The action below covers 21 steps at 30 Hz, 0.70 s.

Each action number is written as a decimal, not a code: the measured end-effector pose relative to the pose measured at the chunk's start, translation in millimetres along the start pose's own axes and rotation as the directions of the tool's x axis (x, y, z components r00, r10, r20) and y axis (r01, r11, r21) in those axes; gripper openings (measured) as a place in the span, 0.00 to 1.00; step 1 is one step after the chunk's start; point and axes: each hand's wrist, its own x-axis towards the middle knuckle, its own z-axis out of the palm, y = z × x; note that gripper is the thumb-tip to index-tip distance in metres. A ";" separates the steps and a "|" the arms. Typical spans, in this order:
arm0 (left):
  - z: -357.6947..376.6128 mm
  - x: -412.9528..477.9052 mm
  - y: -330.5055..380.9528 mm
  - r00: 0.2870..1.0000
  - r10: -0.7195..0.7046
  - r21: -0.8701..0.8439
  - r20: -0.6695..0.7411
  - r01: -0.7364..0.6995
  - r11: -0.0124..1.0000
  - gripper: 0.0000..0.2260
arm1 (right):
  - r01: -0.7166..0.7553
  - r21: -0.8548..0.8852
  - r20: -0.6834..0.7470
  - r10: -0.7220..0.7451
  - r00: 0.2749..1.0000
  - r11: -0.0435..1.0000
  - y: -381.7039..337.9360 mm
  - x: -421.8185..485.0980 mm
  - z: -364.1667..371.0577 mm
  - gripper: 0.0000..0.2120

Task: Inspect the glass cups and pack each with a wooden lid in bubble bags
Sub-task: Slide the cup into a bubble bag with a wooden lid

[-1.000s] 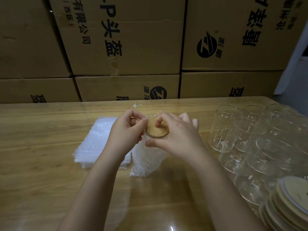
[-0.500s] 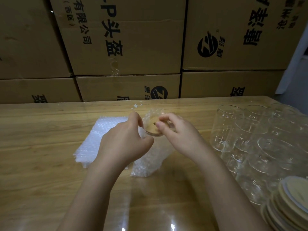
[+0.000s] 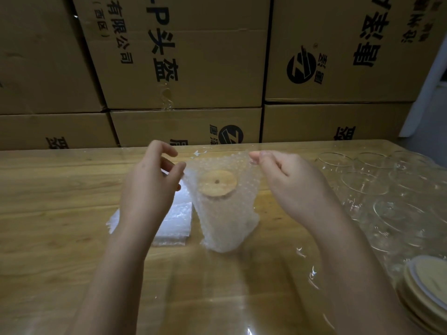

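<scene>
Tabletop (image 3: pixel 48 201) of glossy wood under bubble bag (image 3: pixel 225 221), cardboard cartons (image 3: pixel 205 68) behind

A clear bubble bag (image 3: pixel 225 213) stands upright mid-tabletop (image 3: pixel 60 189), its mouth spread wide, with a round wooden lid (image 3: pixel 217 183) with a small centre hole inside. Flat spare bags (image 3: pixel 174 221) lie stacked just left. Empty glass cups (image 3: pixel 377 187) cluster far right, stacked lids (image 3: pixel 425 286) near right
</scene>
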 end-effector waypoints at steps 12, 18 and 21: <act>-11.3 -10.2 14.9 0.832 0.388 0.290 0.396 -0.514 0.807 0.08 | -0.017 -0.252 -0.058 0.002 0.998 0.968 13.7 7.4 -1.5 0.13; -9.8 -5.9 9.9 0.819 0.505 0.176 0.271 -0.558 0.811 0.03 | 0.017 -0.249 -0.086 -0.039 0.995 0.968 16.2 9.1 0.1 0.10; -6.6 -7.8 12.7 0.804 0.537 0.131 0.256 -0.579 0.805 0.04 | 0.160 -0.164 -0.212 -0.194 0.958 0.973 6.6 7.4 2.2 0.10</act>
